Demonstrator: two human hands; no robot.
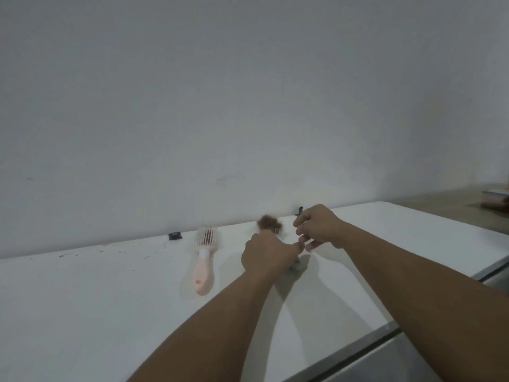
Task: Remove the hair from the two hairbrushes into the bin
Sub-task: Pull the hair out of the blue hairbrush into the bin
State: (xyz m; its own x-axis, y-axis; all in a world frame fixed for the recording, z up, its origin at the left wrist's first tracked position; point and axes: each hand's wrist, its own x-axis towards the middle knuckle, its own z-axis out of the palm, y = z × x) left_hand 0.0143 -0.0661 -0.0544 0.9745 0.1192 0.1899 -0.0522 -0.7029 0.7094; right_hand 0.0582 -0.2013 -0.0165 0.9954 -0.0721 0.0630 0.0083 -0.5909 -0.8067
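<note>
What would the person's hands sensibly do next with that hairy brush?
Probably pinch the brown hair clump with the right hand and pull it off, while the left hand steadies that brush. The pink brush already looks clean; no bin is visible.

No text, label, brand, number or sign can be read anywhere: the pink hairbrush (204, 260), the worktop (110, 299) and the wall carry none.

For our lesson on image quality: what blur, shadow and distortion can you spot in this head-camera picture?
Head view: the left hand and right hand are motion-blurred, as is the brown hair clump; soft arm shadows fall on the white table; the wide lens tilts and bends the table edge; the pink hairbrush looks slightly soft.
</note>
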